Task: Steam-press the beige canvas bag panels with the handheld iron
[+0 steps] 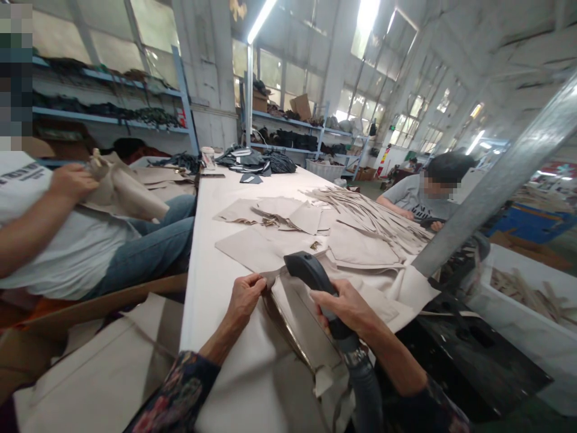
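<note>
Pointing left, slanted black nozzle (311, 269), right hand (346, 305)

1. Beige workpiece (304, 322): I observe limp, creased panels, gold-toned zipper (292, 338), slanting toward me.
2. Handheld tool (312, 270): dark, curved head tilted at the workpiece's far end; black hose (366, 385) trailing toward me.

No text can be read with certainty. Dark capitals cross the white shirt (67, 231) at the left edge, cut off and blurred. Dark lettering on the grey shirt (408, 191) at right is illegible, as is any writing on the red and yellow sign (384, 155), right of upper centre.
</note>
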{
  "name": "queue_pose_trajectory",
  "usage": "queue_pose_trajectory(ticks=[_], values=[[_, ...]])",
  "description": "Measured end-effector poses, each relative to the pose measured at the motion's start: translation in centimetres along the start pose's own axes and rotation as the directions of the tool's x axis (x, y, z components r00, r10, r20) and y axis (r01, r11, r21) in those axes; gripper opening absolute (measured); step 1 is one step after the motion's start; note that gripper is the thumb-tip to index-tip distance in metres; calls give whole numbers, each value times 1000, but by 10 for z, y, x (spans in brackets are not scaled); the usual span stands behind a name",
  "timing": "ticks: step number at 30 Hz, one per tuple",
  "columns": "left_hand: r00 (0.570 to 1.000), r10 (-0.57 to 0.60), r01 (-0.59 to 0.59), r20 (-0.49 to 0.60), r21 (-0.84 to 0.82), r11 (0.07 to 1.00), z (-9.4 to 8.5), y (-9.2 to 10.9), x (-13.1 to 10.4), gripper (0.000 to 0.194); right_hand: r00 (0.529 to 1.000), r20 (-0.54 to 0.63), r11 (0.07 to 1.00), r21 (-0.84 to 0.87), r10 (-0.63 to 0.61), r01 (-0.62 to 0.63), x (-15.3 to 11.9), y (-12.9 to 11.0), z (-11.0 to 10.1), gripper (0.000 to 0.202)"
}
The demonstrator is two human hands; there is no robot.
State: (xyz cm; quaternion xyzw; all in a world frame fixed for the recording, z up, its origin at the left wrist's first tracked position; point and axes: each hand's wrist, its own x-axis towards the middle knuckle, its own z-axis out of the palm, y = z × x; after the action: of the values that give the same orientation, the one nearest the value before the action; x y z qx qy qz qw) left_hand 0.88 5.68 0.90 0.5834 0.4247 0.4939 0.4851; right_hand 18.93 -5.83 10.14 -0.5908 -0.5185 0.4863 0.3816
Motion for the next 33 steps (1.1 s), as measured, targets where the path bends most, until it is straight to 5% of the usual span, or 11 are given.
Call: queue_pose_trajectory(ticks=[6,15,21,23,27,30,33], values=[[999,8,-9,34,39,999,2,-5,3,25,995,74,998,-27,66,-64,-29,21,2,25],[997,-15,5,70,136,991,-3,-10,-1,24,999,51,999,51,9,-12,20,28,12,27],[975,125,-28,-182,459,888,-5,0,-37,37,998,-53,995,99,-26,31,3,22,-11,33],[978,-8,110,-210,479,871,1,5,-59,43,997,-67,992,113,-41,48,-6,23,-19,34],[948,-305,316,-87,350,882,26,7,-103,40,996,-72,986,154,-54,64,-10,31,-23,35],[975,-214,221,-67,426,877,44,4,-116,36,997,-47,975,211,-64,72,-7,37,-19,34],[993,-89,118,-78,623,774,54,1,-113,32,997,-15,969,235,-79,80,-11,39,-19,33]])
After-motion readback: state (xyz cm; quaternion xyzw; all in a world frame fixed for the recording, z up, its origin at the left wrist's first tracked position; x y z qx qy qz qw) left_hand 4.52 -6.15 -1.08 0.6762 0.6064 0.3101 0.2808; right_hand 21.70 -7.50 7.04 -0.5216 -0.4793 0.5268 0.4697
